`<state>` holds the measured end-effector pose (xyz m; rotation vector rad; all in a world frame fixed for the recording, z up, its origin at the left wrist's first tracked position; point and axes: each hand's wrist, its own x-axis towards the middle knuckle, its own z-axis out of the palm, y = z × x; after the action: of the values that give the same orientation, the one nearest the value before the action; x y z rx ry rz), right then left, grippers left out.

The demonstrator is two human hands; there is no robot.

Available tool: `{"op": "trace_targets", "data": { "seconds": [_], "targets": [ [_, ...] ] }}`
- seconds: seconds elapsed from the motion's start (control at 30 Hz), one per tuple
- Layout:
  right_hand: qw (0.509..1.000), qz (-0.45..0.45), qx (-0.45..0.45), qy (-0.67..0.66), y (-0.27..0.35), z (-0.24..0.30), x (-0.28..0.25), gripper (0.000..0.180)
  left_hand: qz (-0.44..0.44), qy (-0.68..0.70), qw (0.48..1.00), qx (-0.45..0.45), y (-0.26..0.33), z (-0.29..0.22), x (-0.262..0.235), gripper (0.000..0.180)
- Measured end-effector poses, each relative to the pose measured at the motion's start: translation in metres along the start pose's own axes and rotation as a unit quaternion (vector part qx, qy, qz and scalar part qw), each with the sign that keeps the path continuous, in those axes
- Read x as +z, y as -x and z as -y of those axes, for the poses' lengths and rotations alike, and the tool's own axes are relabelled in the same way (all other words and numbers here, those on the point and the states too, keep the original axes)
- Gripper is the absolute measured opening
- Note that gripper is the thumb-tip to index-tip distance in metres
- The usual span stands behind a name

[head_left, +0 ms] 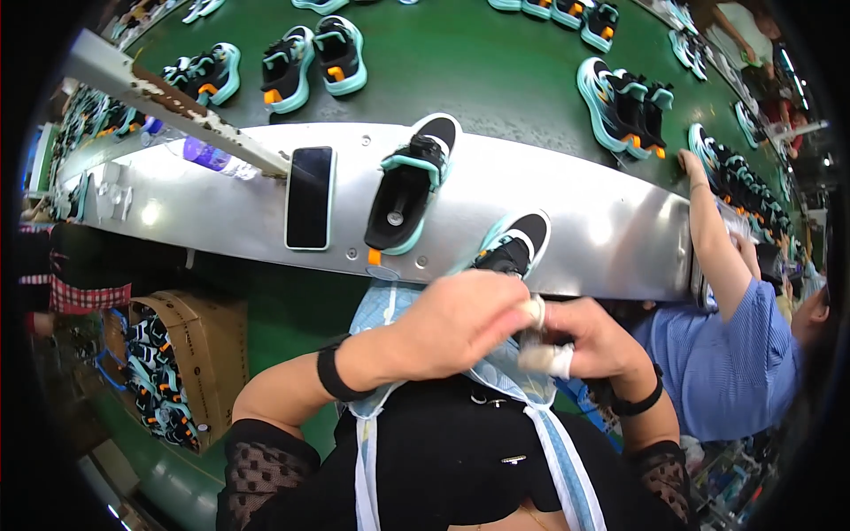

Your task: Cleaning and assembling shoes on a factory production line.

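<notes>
The left hand (456, 323) is curling with its back toward the camera, and the right hand (598, 341) is bending its thumb and fingers in close beside it, so the two are nearly meeting. Pale finger coverings (556, 361) are showing on the right hand's side of the grip. The inner fingers are blurring and partly hiding one another, so I cannot tell whether either hand is pinching anything. Just beyond the grip, a black-and-teal shoe (522, 243) is lying on the metal ledge (611, 234), its toe pointing away; the left hand is covering its heel end, and whether they are touching I cannot tell. Farther out and left of the grip, a second shoe (403, 199) is sitting with an orange tab facing back, and a phone (310, 199) is lying left of that. A light-blue apron (385, 305) is hanging behind and below the hands. Well left of the grip, a carton (208, 354) is holding more black-and-teal pieces. To its right, a co-worker in blue (726, 363) is stretching an arm toward shoes on the green surface (478, 75).
</notes>
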<state>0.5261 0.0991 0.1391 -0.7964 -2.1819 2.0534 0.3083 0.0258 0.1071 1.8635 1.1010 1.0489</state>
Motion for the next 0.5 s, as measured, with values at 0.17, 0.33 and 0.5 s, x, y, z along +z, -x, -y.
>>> {"op": "trace_targets", "data": {
  "seconds": [0.17,0.33,0.5],
  "targets": [
    [0.935,0.217,0.1,-0.261,-0.021,0.006,0.0,0.059,-0.004,0.006,1.0,0.011,-0.007,-0.008,-0.025,0.015],
    [0.976,-0.167,-0.065,0.121,-0.079,0.025,-0.036,0.025,-0.282,-0.119,0.947,-0.097,0.034,0.023,-0.059,0.012],
    [0.959,-0.057,-0.116,0.251,-0.163,-0.004,-0.091,0.068,-0.332,-0.197,0.899,-0.209,0.026,0.087,-0.027,0.032]
  ]
}}
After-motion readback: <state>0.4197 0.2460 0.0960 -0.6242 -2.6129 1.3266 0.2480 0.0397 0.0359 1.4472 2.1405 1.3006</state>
